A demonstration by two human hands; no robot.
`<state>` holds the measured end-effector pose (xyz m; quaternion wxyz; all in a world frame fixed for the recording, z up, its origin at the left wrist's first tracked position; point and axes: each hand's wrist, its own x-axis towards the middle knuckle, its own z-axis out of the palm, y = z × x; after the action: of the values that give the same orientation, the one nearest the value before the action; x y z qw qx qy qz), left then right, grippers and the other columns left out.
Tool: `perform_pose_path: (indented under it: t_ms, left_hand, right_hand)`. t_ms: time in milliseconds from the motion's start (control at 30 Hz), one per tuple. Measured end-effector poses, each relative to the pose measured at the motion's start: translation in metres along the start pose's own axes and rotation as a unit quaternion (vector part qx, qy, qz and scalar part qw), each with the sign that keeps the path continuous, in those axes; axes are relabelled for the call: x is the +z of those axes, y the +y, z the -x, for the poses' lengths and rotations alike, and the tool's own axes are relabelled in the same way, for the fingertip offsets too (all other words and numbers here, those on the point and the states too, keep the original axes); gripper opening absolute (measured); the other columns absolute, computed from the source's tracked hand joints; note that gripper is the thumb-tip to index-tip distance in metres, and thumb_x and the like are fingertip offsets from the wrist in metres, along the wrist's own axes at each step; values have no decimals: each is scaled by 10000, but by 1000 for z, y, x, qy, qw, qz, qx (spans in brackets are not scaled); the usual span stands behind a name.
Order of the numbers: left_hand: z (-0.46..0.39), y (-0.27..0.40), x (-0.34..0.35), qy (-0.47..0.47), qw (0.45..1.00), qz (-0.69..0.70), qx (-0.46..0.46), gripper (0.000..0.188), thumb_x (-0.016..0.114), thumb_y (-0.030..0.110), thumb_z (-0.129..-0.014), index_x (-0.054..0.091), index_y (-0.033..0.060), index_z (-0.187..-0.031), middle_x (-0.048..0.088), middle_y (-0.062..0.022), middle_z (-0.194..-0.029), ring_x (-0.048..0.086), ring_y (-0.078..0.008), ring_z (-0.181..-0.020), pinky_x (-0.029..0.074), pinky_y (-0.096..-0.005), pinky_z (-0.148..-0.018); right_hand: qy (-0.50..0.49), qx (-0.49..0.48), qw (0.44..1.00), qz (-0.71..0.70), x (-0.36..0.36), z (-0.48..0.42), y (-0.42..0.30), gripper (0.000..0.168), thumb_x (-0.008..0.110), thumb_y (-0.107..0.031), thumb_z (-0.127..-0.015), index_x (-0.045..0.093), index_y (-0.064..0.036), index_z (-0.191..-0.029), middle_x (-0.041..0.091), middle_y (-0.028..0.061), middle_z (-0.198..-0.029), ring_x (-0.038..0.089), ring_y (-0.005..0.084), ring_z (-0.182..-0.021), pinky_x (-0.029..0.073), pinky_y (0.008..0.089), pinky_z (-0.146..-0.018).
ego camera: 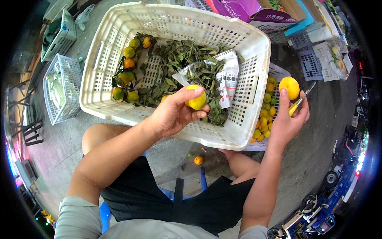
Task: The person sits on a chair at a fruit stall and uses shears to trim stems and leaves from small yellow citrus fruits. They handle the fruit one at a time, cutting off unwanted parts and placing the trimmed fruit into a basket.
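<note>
My left hand (179,110) grips a yellow citrus fruit (196,97) above the near rim of a white perforated plastic crate (185,24). Inside the crate lie many cut leaves (182,56), a crumpled printed paper sheet (228,77) and several green and orange citrus fruits (126,77) along the left side. To the right of the crate, my right hand (288,119) holds another yellow citrus fruit (289,87) at the fingertips. Small snips (302,100) with a yellow handle are tucked in the same hand, blades pointing up and right.
A second crate (280,69), partly hidden, holds many small citrus fruits (264,119). An orange fruit (198,160) lies on the floor between my legs. A purple cardboard box (238,10) stands behind, a white basket (62,89) at left. Vehicles (319,209) stand far right.
</note>
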<state>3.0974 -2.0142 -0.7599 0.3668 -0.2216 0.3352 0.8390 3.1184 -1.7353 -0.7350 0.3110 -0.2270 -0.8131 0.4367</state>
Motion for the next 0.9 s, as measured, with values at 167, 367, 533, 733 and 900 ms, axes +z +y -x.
perform_pose_path:
  t_ms: [167,367,533,733,900]
  left_hand:
    - [0,1,5,1,999,24,-32,612,484,623,-1028,622,54,-1204,663,-142,-910,616,-267,-637,509,-347,-591]
    - [-4,1,-11,-82,990,72,-92,841,247,809,-985,592,49,-1087,518,-96,-613,420,-217,-500,346,-307,-493]
    - [-3,7,-9,-72,990,37,-114,829,311,831,-958,587,51,-1012,457,-40,-595,344,-153,-490,300,-275,-474]
    - [5,-12,-8,-46,991,25,-126,706,353,773,-972,608,118,-898,457,16,-661,308,-128,-536,245,-295,-492]
    - [20,-43,9,-15,992,48,-118,581,466,681,-983,627,123,-950,586,-19,-749,469,-136,-567,375,-277,-531]
  right_hand:
    - [-154,-119,981,13,4,28,-6,475,765,-188,-962,612,-50,-1390,645,108,-1213,648,207,-1010,535,381,-901]
    - [-318,-194,917,140,23,61,-16,614,814,-88,-747,638,-92,-1335,653,117,-1179,637,348,-1090,472,451,-948]
    - [-365,-222,895,128,31,67,-27,619,827,-103,-734,646,-90,-1325,649,120,-1207,622,352,-1108,458,456,-979]
    - [-329,-203,918,93,40,84,-21,352,829,-126,-839,735,-35,-1166,680,85,-813,655,249,-721,526,379,-685]
    - [-230,76,969,47,39,78,-10,204,742,-228,-1022,738,-26,-1054,619,-36,-711,517,46,-595,420,239,-532]
